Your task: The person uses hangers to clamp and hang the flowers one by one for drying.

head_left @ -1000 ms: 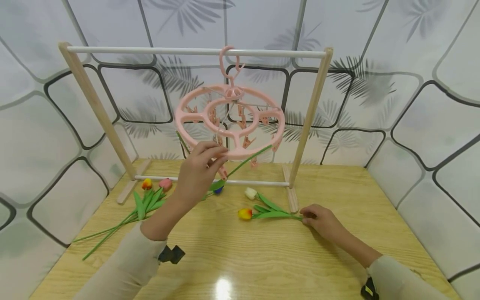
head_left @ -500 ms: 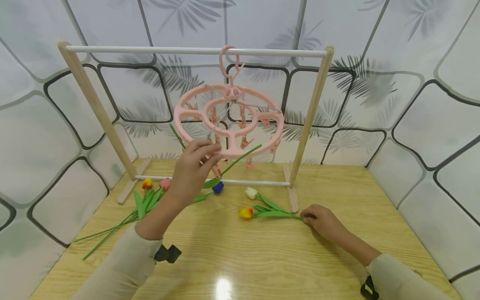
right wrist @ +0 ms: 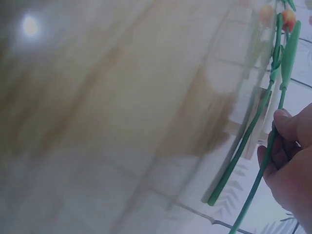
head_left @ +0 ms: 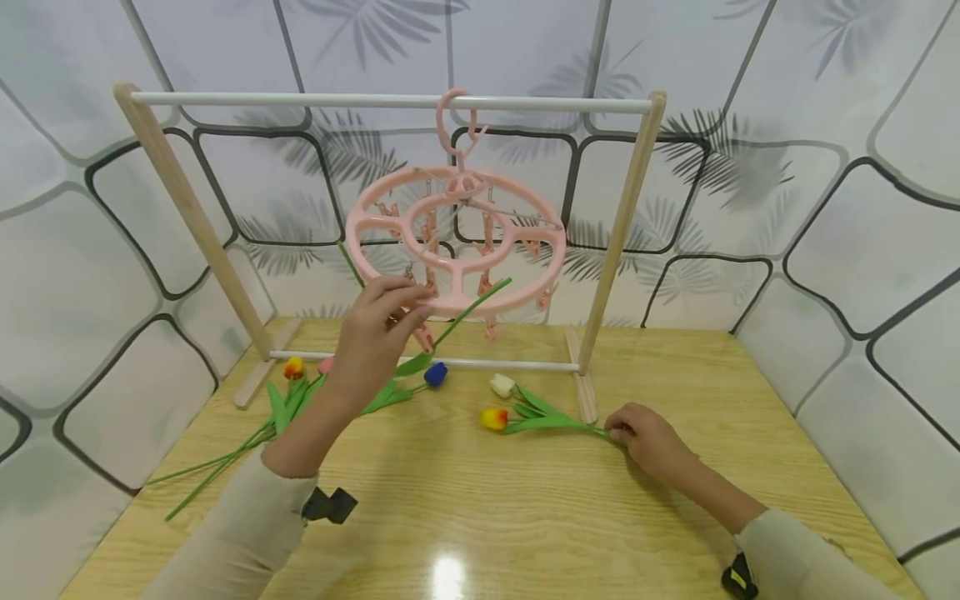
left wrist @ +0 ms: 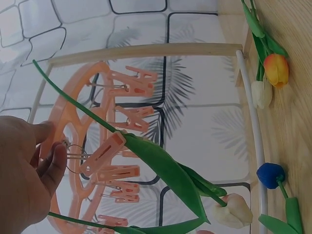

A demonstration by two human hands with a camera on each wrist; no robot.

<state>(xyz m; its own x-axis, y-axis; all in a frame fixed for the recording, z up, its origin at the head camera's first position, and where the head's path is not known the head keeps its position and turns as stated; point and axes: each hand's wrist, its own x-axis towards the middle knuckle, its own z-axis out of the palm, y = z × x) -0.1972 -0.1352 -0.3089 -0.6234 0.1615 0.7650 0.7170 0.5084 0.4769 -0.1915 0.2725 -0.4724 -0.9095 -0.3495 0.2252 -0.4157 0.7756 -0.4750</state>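
Hanger (head_left: 457, 282): clip (left wrist: 106, 153) holds white flower (left wrist: 235, 212)
Left hand (head_left: 377, 330): pinches hanger
Right hand (head_left: 651, 439): pinches stem (right wrist: 252, 190)
Around: rack (head_left: 628, 208), blue flower (head_left: 435, 375)

Hanger (head_left: 457, 280) on rack (head_left: 197, 221) — tulips (head_left: 494, 419) on table (head_left: 525, 500).

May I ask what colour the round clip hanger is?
The hanger is pale pink, clearest in the head view.

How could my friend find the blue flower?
Find the big wooden-sided rack on the table. Go to around the middle of its low white bar. Just on the near side is the blue flower, the only blue bloom, unlike the white flower farther right.
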